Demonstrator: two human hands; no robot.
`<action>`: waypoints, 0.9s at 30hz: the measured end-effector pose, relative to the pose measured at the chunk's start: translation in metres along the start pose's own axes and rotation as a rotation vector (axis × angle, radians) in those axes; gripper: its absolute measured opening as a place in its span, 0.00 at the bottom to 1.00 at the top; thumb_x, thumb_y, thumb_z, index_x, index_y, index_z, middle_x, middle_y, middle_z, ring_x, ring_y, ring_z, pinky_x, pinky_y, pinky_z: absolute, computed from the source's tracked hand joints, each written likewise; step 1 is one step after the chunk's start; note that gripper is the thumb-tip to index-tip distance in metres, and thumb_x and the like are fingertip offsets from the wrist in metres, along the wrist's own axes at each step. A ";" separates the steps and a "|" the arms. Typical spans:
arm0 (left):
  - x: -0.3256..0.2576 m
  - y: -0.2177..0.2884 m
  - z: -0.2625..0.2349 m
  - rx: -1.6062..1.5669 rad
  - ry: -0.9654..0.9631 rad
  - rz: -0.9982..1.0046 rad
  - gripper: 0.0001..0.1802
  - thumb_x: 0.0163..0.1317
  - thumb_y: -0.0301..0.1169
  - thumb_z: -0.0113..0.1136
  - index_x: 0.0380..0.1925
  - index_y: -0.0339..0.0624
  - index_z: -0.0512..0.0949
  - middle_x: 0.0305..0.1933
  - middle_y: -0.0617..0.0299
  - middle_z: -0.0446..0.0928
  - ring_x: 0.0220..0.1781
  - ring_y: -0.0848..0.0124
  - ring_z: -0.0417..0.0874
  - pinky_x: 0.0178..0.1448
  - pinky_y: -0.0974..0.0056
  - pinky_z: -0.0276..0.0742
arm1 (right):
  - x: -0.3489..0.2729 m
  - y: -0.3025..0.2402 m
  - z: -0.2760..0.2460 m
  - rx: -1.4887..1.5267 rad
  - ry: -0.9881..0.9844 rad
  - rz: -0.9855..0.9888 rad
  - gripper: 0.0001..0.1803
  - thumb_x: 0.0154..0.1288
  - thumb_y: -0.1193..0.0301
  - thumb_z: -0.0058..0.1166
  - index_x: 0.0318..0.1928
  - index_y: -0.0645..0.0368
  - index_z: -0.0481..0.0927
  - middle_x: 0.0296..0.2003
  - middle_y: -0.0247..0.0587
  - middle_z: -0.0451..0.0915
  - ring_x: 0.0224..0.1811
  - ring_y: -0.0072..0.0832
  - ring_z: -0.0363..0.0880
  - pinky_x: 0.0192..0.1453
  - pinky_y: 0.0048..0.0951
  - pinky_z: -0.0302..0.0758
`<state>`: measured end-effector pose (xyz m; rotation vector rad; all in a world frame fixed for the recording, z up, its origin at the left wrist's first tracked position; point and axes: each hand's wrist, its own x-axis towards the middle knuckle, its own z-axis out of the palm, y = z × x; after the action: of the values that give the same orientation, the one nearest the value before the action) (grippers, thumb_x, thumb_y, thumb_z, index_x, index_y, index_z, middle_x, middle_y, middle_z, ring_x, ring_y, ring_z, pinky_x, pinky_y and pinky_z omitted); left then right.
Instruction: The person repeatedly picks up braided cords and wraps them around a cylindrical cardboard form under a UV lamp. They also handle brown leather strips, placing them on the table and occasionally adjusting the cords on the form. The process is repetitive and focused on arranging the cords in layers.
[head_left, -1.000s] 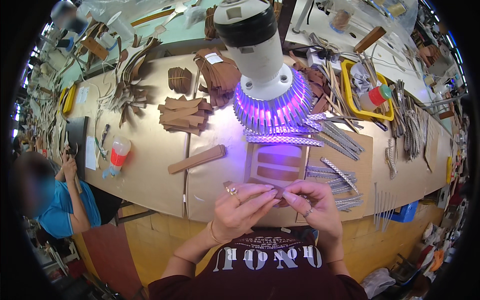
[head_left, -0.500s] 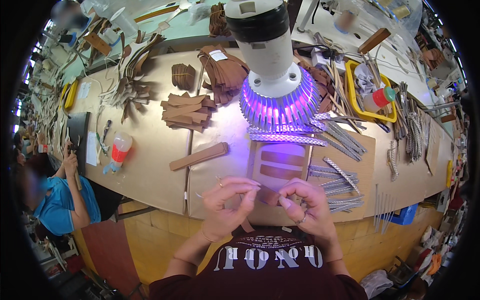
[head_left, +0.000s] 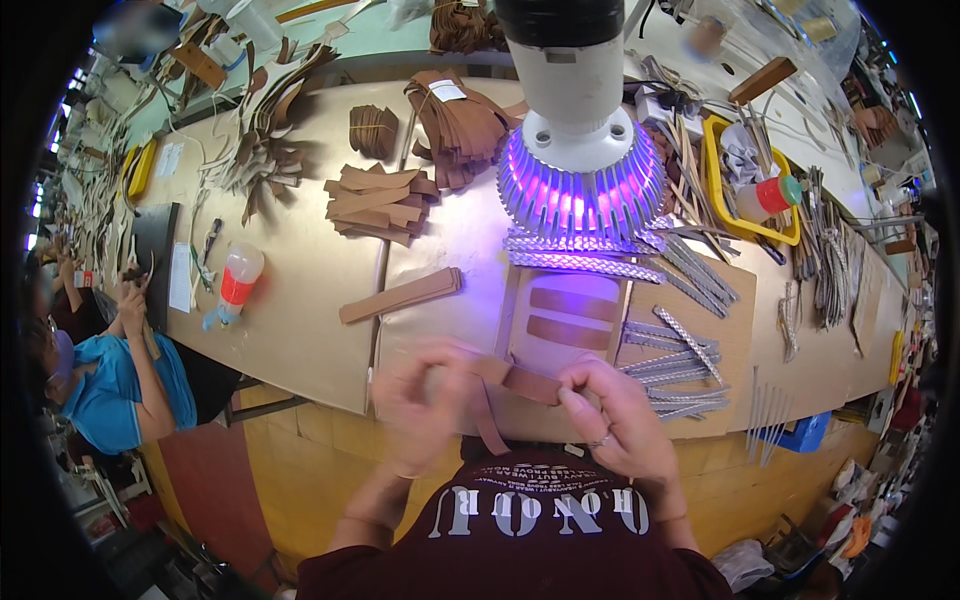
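A brown leather strip point(head_left: 530, 384) is pinched at its right end between the thumb and fingers of my right hand point(head_left: 620, 415). Its left part reaches toward my left hand point(head_left: 425, 405), which is smeared by motion, so whether those fingers grip it cannot be made out. A narrow brown length point(head_left: 487, 425) hangs below, near my shirt. Just beyond my hands, two flat brown strips point(head_left: 568, 331) lie on a pale board point(head_left: 520, 345) under a lamp point(head_left: 580, 190) glowing purple. Silver braided strips point(head_left: 585, 265) lie across the board's far end.
More braided strips point(head_left: 675, 360) lie on cardboard at right. Brown strip stacks point(head_left: 400, 296) point(head_left: 380, 205) are at left, beside a red-banded bottle point(head_left: 238, 285). A yellow basket point(head_left: 712, 170) stands far right. A co-worker in blue point(head_left: 130, 390) sits at left.
My left hand has moved left and slightly down, and more of the brown strip shows between my hands. My right hand stays nearly in place, still pinching it. The view has shifted slightly.
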<state>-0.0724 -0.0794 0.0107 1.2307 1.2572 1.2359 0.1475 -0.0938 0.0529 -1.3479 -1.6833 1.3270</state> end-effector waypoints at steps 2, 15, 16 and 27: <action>0.010 -0.011 -0.030 -0.073 0.240 -0.046 0.03 0.68 0.22 0.56 0.34 0.36 0.78 0.31 0.66 0.77 0.34 0.79 0.75 0.42 0.72 0.75 | -0.004 0.004 -0.007 0.082 0.010 0.020 0.08 0.71 0.72 0.48 0.44 0.64 0.74 0.38 0.46 0.77 0.40 0.39 0.79 0.47 0.33 0.74; 0.014 -0.057 -0.060 0.901 0.311 0.186 0.12 0.60 0.21 0.59 0.45 0.38 0.80 0.49 0.50 0.80 0.49 0.55 0.81 0.55 0.56 0.76 | -0.044 0.058 -0.037 0.128 0.231 0.282 0.07 0.73 0.72 0.44 0.40 0.64 0.72 0.31 0.34 0.71 0.35 0.22 0.67 0.42 0.25 0.67; 0.012 -0.055 -0.045 0.855 0.228 0.254 0.13 0.60 0.21 0.59 0.46 0.38 0.80 0.51 0.50 0.79 0.51 0.54 0.81 0.57 0.55 0.76 | -0.050 0.060 -0.039 0.130 0.247 0.301 0.07 0.73 0.72 0.44 0.40 0.63 0.72 0.31 0.33 0.71 0.35 0.21 0.66 0.42 0.24 0.67; -0.007 -0.065 0.043 -0.021 -0.108 -0.195 0.10 0.67 0.27 0.62 0.45 0.34 0.82 0.42 0.59 0.80 0.38 0.76 0.78 0.45 0.69 0.75 | -0.060 0.083 -0.041 0.199 0.283 0.389 0.09 0.73 0.71 0.44 0.41 0.65 0.73 0.33 0.35 0.76 0.36 0.22 0.70 0.44 0.25 0.68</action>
<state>-0.0316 -0.0831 -0.0564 1.1163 1.2497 1.0260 0.2305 -0.1382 -0.0046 -1.7058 -1.1076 1.3906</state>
